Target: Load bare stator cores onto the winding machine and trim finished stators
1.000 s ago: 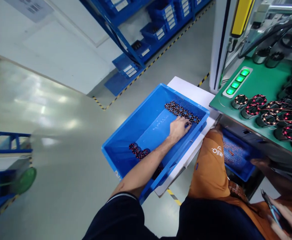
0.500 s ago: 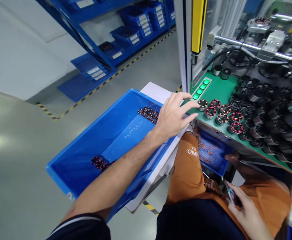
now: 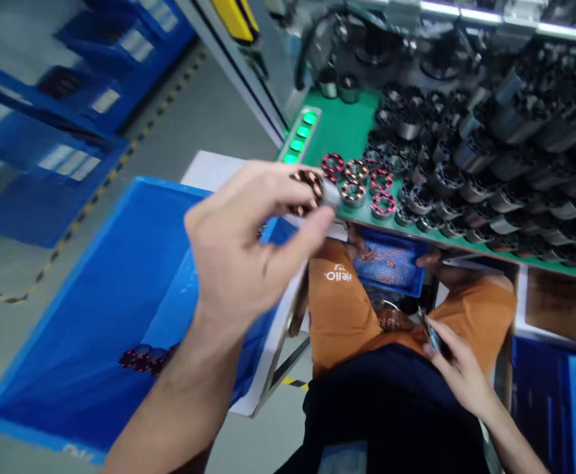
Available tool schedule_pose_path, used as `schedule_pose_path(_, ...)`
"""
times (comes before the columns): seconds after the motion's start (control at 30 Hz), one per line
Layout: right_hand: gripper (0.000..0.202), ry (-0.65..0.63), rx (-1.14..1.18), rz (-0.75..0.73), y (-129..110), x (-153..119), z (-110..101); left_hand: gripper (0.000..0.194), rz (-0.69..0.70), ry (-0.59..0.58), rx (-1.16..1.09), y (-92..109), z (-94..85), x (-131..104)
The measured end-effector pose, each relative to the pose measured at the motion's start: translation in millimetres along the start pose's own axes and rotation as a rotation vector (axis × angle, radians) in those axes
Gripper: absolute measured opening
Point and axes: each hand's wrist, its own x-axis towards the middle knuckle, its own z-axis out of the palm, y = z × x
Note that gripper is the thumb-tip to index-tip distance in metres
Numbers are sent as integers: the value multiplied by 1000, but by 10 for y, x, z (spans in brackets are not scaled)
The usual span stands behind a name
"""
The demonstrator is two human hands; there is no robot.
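My left hand [image 3: 235,253] is closed on a motor stator [image 3: 329,195] with copper windings and a silvery rim, pinched between thumb and fingers. It is tilted on its side, in front of the green bench top [image 3: 349,125]. Several wound stators stand just beyond it, among them a red-wound stator [image 3: 383,205] and a copper-wound stator [image 3: 353,193]. Low over my lap, my right hand [image 3: 458,362] is wrapped round a pair of small cutters [image 3: 433,337], their jaws pointing up and away from me. The left hand is slightly blurred.
A large blue bin [image 3: 90,296] at left holds dark wound stators [image 3: 144,359]. Many dark stator cores [image 3: 485,158] crowd the bench's right side, near green lit buttons [image 3: 297,138]. A smaller blue tray [image 3: 391,260] with copper scraps sits below the bench, between my knees.
My left hand has taken hold of the copper-wound stator at the row's left end and lifted it toward me. The right hand still grips the cutters. The view has swung right.
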Motion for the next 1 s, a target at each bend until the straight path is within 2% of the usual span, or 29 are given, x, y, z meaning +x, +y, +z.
schedule_pose_path(0.07, 54, 38, 37, -54, -256, 38, -47, 15, 15, -106, -44, 389, 166, -170)
schedule_pose_path(0.13, 57, 68, 61, -133, -500, 98, -126, 19, 26, -171, -76, 621, 367, -350)
schedule_pose_path(0.23, 60, 85, 107, -245, -768, 166, -256, 21, -21, -164, -155, 706, 654, -583)
schedule_pose_path(0.33, 62, 65, 131, -289, -886, 180, -332, 22, -151, -126, -233, 677, 809, -725)
schedule_pose_path(0.43, 62, 37, 141, -285, -893, 176, -334, 21, -212, -133, -266, 683, 819, -783)
schedule_pose_path(0.63, 62, 5, 165, -307, -885, 215, -278, 23, -94, -148, -246, 721, 758, -806)
schedule_pose_path(0.8, 61, 30, 130, -335, -946, 219, -281, 16, -265, -205, -410, 714, 735, -859)
schedule_pose_path(1.0, 58, 89, 164, -372, -1006, 274, -198, 19, -97, -120, -263, 716, 722, -872)
